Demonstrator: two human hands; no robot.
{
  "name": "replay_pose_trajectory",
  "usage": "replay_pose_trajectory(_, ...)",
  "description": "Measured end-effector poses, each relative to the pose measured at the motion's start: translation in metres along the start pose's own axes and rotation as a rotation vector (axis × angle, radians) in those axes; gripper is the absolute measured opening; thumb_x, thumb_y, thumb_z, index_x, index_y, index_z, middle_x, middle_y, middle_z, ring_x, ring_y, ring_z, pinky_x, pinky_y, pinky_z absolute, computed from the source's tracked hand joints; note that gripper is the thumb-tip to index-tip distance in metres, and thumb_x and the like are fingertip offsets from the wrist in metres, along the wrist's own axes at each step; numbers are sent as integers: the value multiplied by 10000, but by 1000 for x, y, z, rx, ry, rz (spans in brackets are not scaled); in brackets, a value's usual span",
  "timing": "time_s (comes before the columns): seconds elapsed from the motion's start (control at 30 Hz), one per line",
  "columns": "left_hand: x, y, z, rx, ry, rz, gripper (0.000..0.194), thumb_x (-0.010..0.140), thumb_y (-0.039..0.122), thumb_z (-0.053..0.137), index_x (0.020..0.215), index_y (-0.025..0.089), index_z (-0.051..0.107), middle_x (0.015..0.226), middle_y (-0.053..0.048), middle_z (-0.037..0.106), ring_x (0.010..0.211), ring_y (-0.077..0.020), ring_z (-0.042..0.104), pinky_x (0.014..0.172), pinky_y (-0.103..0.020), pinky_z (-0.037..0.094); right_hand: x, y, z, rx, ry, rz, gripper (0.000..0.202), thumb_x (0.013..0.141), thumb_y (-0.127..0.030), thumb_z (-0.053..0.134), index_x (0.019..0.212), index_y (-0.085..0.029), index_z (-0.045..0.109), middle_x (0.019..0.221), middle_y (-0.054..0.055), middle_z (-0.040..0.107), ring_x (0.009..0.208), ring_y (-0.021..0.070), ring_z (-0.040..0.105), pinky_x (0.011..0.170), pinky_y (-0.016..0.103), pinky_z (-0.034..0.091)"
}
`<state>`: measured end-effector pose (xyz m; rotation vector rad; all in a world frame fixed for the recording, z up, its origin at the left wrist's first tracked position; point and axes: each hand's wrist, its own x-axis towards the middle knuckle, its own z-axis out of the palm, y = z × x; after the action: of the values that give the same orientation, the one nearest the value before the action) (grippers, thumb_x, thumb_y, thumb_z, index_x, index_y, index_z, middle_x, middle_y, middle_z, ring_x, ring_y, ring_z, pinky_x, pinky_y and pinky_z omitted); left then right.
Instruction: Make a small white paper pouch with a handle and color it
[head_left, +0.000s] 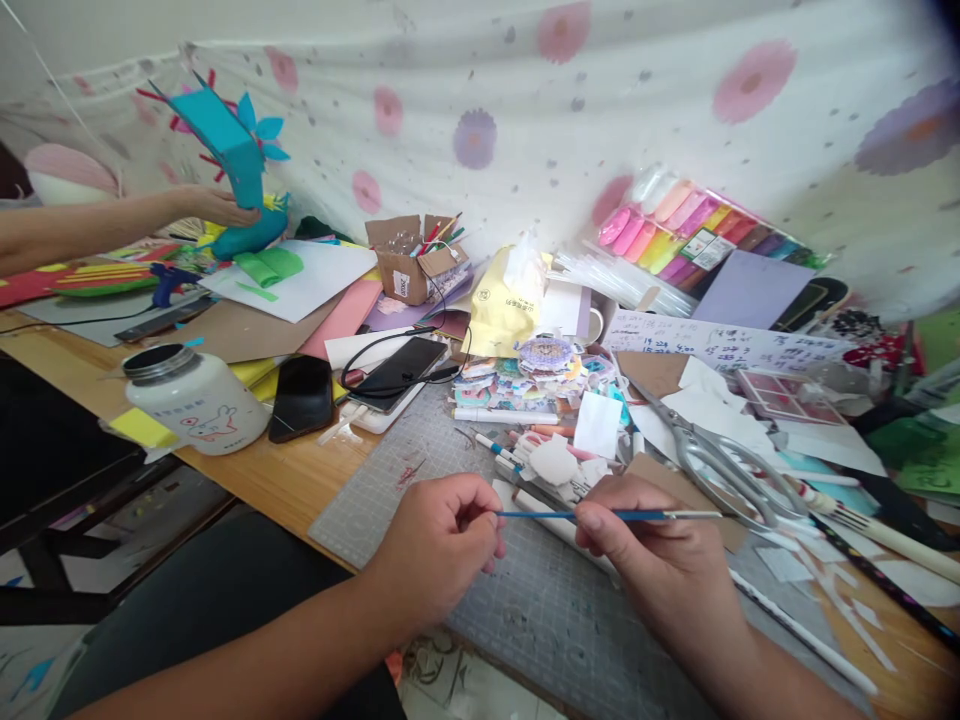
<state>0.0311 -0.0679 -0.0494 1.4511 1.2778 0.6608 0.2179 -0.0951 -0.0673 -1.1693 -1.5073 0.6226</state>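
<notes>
A thin blue paintbrush (634, 516) lies level between my two hands, above the grey cutting mat (525, 610). My left hand (442, 530) pinches the end of its handle between thumb and fingers. Further along, my right hand (652, 545) grips the handle near the silver ferrule, and the bristle tip points right. Just beyond my hands lie several pens (502, 452) and paper scraps (598, 424). Large metal scissors (694, 455) rest behind my right hand.
A co-worker's hand (225, 207) holds a blue paper model (217, 135) at the left. A white jar (199, 405) stands near the table edge, beside a black phone (301, 398). Behind are a cardboard box (405, 275), a sticker pile (517, 380) and a coloured clay set (705, 235).
</notes>
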Motion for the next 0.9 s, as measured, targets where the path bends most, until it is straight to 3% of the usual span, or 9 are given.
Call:
replay_pose_trajectory(0.13, 1, 2, 0, -54, -7, -21, 120, 698, 173, 502, 590, 176, 554, 538, 10, 618, 489, -137, 566, 510, -246, 423, 1, 0, 0, -16, -4, 4, 243, 791, -302, 625, 574, -194, 612, 514, -3, 585, 486, 132, 537, 477, 236, 418)
replay_pose_trajectory(0.43, 1, 8, -3, -250, -101, -67, 97, 682, 229, 560, 624, 153, 576, 563, -11, 656, 491, -136, 582, 546, -263, 433, 7, 10, 1, 149, -4, 193, 298, 802, -403, 608, 594, -192, 577, 475, -13, 579, 431, 108, 503, 435, 212, 394)
replay_pose_trajectory(0.73, 3, 3, -2, -224, -47, -94, 123, 703, 170, 491, 594, 161, 547, 504, 10, 609, 462, -123, 541, 511, -253, 399, 3, 7, 1, 110, -50, 138, 258, 816, -370, 597, 630, -191, 593, 527, -6, 587, 485, 116, 504, 469, 223, 402)
replay_pose_trajectory(0.9, 2, -4, -3, -351, -120, -54, 101, 722, 163, 510, 644, 154, 574, 549, -1, 638, 488, -121, 541, 522, -250, 408, 7, 5, 2, 207, -47, 201, 284, 818, -406, 590, 635, -190, 570, 499, -12, 593, 448, 103, 511, 449, 202, 413)
